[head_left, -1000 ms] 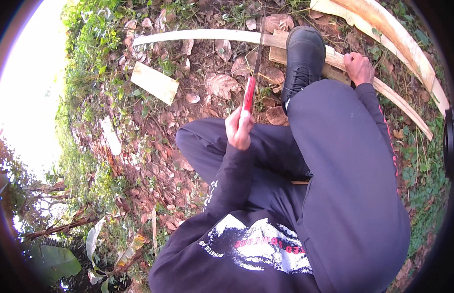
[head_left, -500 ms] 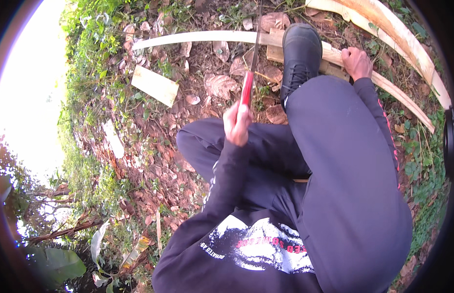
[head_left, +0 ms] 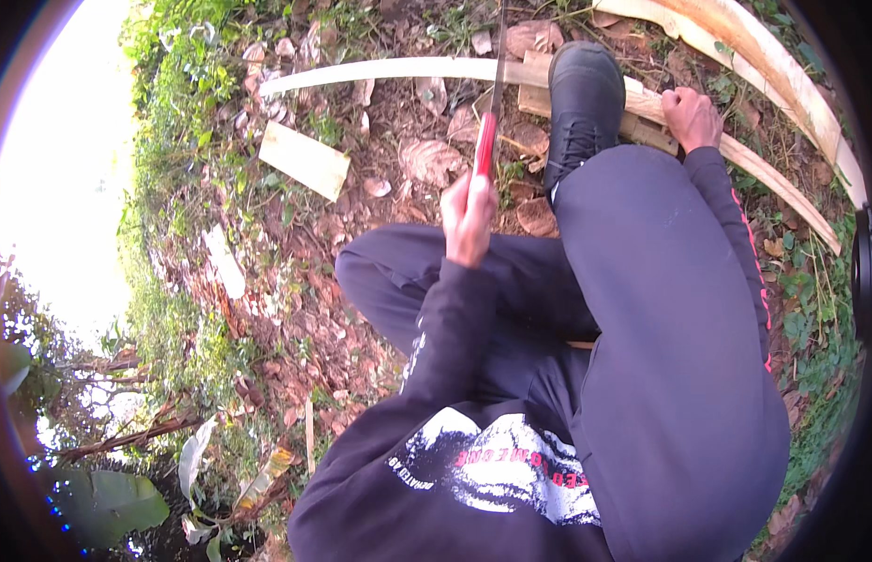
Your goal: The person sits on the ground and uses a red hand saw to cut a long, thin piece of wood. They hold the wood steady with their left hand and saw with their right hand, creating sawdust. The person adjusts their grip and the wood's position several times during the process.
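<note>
A: What is seen nearest the camera?

B: A dark sweatshirt [head_left: 473,478] with a pale and red print is seen at the lower edge, and dark trousers [head_left: 670,375] cover a raised knee on the right.

A: How is the left hand held?

B: The left hand [head_left: 469,217] is closed in a fist around the red handle of a saw [head_left: 488,131]. The handle is gripped just above the lower thigh, and the thin blade is pointed away, up toward the top of the view. Its far end is cut off by the upper edge.

A: And the right hand?

B: The right hand [head_left: 691,117] is pressed down, fingers curled, on a long pale strip of wood [head_left: 408,70]. Whether the strip is gripped fully around cannot be told.

A: Where is that strip laid?

B: It is laid across the leaf-covered ground at the top, bent by the lens, from the greenery on the left over to the right. It is rested on a short wooden block [head_left: 534,89] and is pinned there under a black boot [head_left: 581,103]. The saw blade is seen crossing it just left of the boot; whether the blade touches the wood cannot be told.

A: What else is found farther out?

B: A small flat offcut of board [head_left: 305,159] is seen lying among dry leaves to the left, well apart from the saw. A broad curved plank [head_left: 773,66] is laid beyond the right hand, along the upper right.
</note>
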`<act>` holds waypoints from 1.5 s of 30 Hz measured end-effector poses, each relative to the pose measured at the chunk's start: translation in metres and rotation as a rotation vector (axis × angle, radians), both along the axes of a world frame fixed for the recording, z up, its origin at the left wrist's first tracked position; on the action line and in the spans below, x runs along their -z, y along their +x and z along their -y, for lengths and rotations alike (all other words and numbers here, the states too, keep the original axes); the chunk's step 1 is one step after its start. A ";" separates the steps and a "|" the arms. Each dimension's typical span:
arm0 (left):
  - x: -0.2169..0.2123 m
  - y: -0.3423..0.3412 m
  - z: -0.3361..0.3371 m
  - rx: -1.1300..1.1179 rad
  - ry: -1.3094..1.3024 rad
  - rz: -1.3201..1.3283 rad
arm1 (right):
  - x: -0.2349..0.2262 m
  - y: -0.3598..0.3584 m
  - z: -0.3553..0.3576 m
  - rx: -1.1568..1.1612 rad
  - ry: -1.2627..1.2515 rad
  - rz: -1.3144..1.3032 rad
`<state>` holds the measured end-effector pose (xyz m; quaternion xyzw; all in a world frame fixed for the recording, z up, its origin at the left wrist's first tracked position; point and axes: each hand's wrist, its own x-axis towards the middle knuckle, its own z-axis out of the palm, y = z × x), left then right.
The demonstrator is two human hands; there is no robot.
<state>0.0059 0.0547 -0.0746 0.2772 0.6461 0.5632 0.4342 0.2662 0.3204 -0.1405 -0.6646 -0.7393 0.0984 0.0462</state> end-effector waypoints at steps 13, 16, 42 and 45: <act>-0.013 0.003 0.042 -0.038 0.020 0.072 | 0.002 -0.006 -0.005 -0.024 -0.038 -0.013; -0.009 -0.005 -0.021 0.000 0.021 -0.054 | 0.003 -0.008 0.002 -0.022 -0.038 -0.025; -0.013 0.007 0.045 -0.049 -0.018 -0.204 | 0.016 -0.032 0.007 -0.103 -0.075 0.000; 0.003 -0.005 -0.016 -0.072 0.030 -0.303 | 0.005 -0.031 0.013 -0.095 -0.049 0.031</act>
